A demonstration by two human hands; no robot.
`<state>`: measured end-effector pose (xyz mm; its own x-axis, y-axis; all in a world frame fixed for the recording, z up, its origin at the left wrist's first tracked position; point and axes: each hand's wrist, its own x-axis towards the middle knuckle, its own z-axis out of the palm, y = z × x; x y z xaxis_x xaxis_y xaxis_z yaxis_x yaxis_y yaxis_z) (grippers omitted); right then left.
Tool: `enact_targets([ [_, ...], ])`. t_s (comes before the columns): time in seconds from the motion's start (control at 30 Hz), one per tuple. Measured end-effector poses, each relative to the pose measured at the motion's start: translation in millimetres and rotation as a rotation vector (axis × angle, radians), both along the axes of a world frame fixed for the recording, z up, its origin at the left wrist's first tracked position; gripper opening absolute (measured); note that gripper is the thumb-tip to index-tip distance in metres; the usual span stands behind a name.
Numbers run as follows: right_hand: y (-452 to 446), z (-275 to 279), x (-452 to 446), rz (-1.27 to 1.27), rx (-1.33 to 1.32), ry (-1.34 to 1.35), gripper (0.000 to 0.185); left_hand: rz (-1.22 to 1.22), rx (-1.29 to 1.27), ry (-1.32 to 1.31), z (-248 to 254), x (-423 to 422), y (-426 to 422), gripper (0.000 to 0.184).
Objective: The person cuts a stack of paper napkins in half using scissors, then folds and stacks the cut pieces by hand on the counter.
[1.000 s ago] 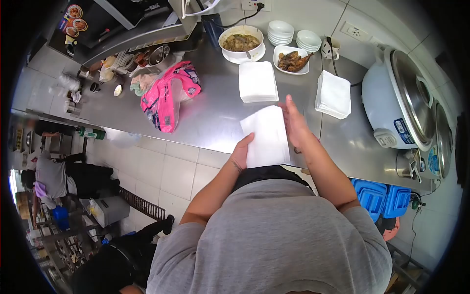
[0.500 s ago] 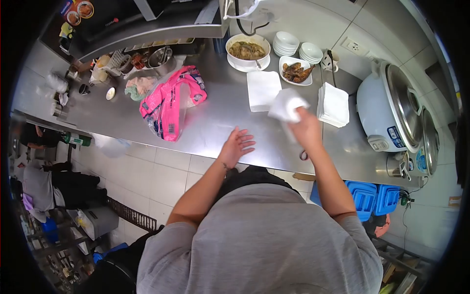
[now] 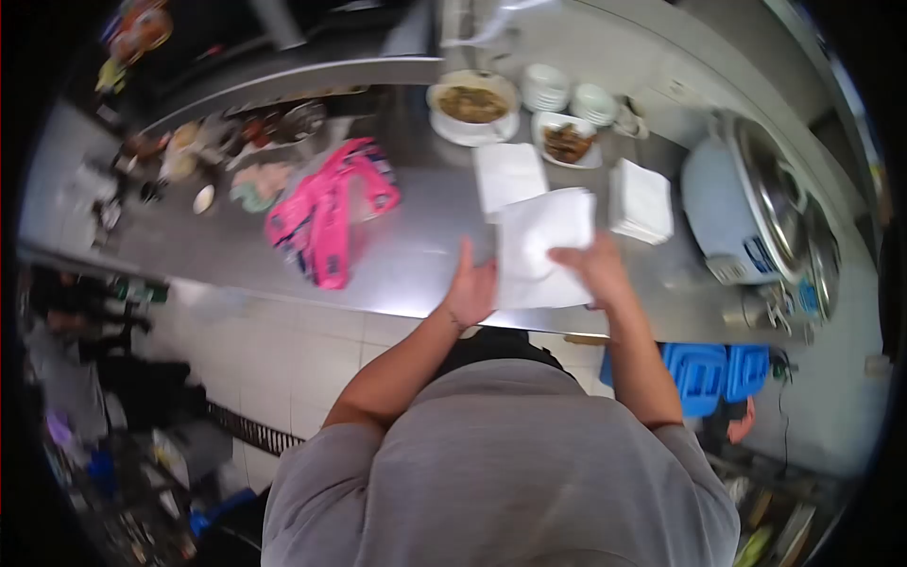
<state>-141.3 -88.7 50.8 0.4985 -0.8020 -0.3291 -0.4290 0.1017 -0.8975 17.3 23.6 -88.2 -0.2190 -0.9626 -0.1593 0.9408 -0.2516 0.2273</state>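
Observation:
My right hand (image 3: 600, 271) is closed on a white paper napkin (image 3: 546, 231), thumb on top; its other fingers are partly hidden. The napkin is spread flat above the front of the steel counter. At its left edge is my left hand (image 3: 470, 291), open, thumb raised and apart from the fingers; I cannot tell whether the fingertips touch the paper. Just behind lies a stack of white napkins (image 3: 507, 170), partly covered by the held one. A second napkin stack (image 3: 641, 200) lies to the right.
A pink garment in clear plastic (image 3: 331, 213) lies on the left of the steel counter (image 3: 425, 227). Behind are a bowl of stew (image 3: 472, 102), a dish of browned food (image 3: 567, 142) and stacked white bowls (image 3: 545, 87). A large rice cooker (image 3: 727, 198) stands at right.
The napkin in my right hand, bunched and blurred before, is now spread out and nearer to me. My left hand has moved right, to the napkin's left edge. The view is blurrier.

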Motion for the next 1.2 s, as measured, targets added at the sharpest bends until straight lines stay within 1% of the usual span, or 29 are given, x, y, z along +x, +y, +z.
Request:
enact_targets([
  [0.03,-3,-18,-11,0.031,0.040,0.014,0.037,-0.027,-0.004,0.012,24,-5,0,0.090],
  [0.07,-2,-22,-19,0.053,-0.007,0.142,0.041,-0.007,0.020,-0.029,31,-15,-7,0.083],
  [0.13,-12,-51,-46,0.001,0.144,-0.067,0.048,0.066,0.066,-0.123,37,-34,-21,0.070],
  [0.17,-19,-65,-58,-0.011,0.219,-0.178,0.052,0.039,0.068,-0.288,33,-44,-32,0.063],
  [0.2,-28,-75,-71,-0.063,0.275,-0.209,0.054,0.019,0.071,-0.454,27,-55,-43,0.057],
  [0.23,-38,-83,-85,-0.110,0.335,-0.241,0.056,0.005,0.075,-0.622,32,-65,-55,0.054],
  [0.27,-50,-87,-98,-0.153,0.395,-0.274,0.058,-0.013,0.091,-0.528,38,-73,-73,0.060],
  [0.37,-102,-46,-122,-0.289,0.198,-0.235,0.056,0.085,0.001,-0.829,36,-109,-153,0.067],
  [0.43,-153,-42,-139,-0.361,0.017,-0.245,0.056,0.243,0.045,-1.052,61,-132,-208,0.074],
  [0.47,-177,-42,-145,-0.397,-0.073,-0.251,0.056,0.325,0.005,-1.096,56,-139,-237,0.075],
  [0.57,-235,-52,-155,-0.413,-0.088,-0.234,0.057,0.340,0.078,-1.269,61,-153,-293,0.073],
  [0.6,-252,-66,-156,-0.379,-0.109,-0.167,0.061,0.368,0.074,-1.320,34,-155,-314,0.072],
  [0.7,-281,-113,-164,-0.233,-0.464,0.274,0.067,0.164,0.228,-1.602,10,-153,-325,0.077],
  [0.73,-290,-124,-167,-0.302,-0.442,0.285,0.074,0.230,0.296,-1.600,-4,-153,-327,0.079],
  [0.8,-304,-140,-177,-0.440,-0.185,-0.009,0.080,0.356,0.433,-1.593,-29,-153,-325,0.084],
  [0.83,-303,-139,-177,-0.509,-0.046,-0.151,0.084,0.319,0.460,-1.360,-9,-154,-322,0.080],
  [0.87,-300,-137,-178,-0.500,0.098,-0.218,0.091,0.283,0.485,-1.126,13,-158,-320,0.077],
  [0.9,-297,-137,-172,-0.459,0.141,-0.130,0.091,0.252,0.505,-0.890,27,-160,-318,0.075],
  [0.97,-295,-137,-159,-0.367,0.210,0.037,0.091,0.125,0.508,-1.017,20,-165,-326,0.075],
  [1.0,-298,-136,-159,-0.375,0.222,-0.041,0.091,0.059,0.507,-1.079,15,-167,-329,0.075],
  [1.1,-305,-130,-159,-0.403,0.258,-0.275,0.091,0.087,0.464,-0.922,-11,-158,-338,0.088],
  [1.2,-302,-113,-162,-0.404,0.082,-0.176,0.086,0.101,0.430,-0.846,15,-158,-332,0.088],
])
